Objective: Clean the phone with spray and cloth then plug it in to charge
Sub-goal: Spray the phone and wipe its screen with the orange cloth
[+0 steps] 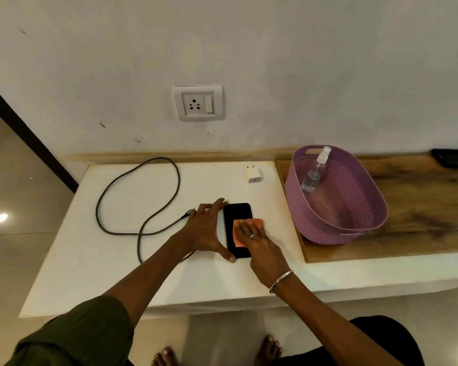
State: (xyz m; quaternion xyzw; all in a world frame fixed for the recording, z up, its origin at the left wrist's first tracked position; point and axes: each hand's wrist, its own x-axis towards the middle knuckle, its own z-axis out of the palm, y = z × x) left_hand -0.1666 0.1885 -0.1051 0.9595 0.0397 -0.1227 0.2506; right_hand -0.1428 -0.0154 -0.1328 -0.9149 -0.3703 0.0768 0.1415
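Pressing the orange square cloth [249, 228] flat-fingered with the right hand [257, 240], left hand [205, 229] splayed bracing the black slab phone [237, 213] mid-table, she risks skidding it if bracing slips.

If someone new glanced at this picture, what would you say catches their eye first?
Probably the two hands at the centre: the left hand steadies the black phone on the white table while the right hand presses an orange cloth on its screen. Next, the purple basket at right holding the spray bottle, and the dark cable looped at left.
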